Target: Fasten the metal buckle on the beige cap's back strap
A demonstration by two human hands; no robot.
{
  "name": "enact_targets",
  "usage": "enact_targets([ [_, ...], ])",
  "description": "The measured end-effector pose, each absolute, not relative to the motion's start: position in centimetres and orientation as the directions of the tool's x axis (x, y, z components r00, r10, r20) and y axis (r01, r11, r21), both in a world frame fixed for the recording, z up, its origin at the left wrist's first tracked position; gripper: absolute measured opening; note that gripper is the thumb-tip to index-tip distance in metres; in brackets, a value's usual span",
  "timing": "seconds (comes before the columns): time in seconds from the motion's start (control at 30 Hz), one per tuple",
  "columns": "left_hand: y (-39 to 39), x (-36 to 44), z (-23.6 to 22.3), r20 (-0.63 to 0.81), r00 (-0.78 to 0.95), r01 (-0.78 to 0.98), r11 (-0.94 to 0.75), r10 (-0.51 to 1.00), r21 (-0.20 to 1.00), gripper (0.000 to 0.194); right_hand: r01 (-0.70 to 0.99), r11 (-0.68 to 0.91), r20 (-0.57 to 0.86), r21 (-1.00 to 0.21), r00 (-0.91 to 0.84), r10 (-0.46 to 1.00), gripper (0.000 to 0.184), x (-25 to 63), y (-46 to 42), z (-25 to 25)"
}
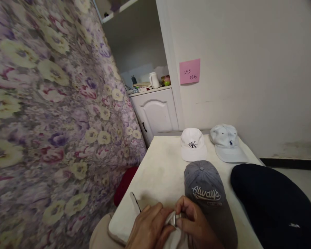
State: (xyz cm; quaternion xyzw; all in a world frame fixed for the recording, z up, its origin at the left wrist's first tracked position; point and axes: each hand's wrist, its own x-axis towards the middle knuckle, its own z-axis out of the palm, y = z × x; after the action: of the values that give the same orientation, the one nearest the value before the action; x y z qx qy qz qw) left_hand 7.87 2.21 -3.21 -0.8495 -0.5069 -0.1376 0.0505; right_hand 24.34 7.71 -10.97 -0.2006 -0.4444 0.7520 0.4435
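Near the table's front edge, both my hands work on a piece of off-white fabric (173, 238) with a small metal buckle (175, 220). My left hand (150, 224) pinches the fabric on one side of the buckle. Close against it, the fingers of my right hand (193, 219) are closed at the buckle's other side. The rest of the fabric drops below the picture's edge, so its full shape is hidden. A grey cap (202, 176) with "Always" lettering lies just beyond my right hand, partly covered by it. Left of my left hand, a thin pale object (134, 200) with a dark edge sticks up.
Along the back of the cream table (158, 159) sit a white cap (193, 148) and a pale blue cap (226, 141). A navy cap-like item (269, 200) lies at the right. A floral curtain (62, 114) hangs left; a white cabinet (157, 112) stands behind.
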Motion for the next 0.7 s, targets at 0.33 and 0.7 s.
enact_targets([
  [0.33, 2.3, 7.7, -3.2, 0.272, 0.447, 0.87, -0.485, 0.852, 0.09, 0.026, -0.49, -0.169, 0.091, -0.855, -0.463, 0.882, 0.024, 23.8, 7.3, -11.0],
  [0.7, 1.6, 6.7, -4.1, 0.328, 0.436, 0.875, -0.48, 0.838, 0.064, 0.03, -0.619, -0.444, 0.055, -0.648, -0.62, 0.783, 0.034, 24.0, 7.3, -10.7],
])
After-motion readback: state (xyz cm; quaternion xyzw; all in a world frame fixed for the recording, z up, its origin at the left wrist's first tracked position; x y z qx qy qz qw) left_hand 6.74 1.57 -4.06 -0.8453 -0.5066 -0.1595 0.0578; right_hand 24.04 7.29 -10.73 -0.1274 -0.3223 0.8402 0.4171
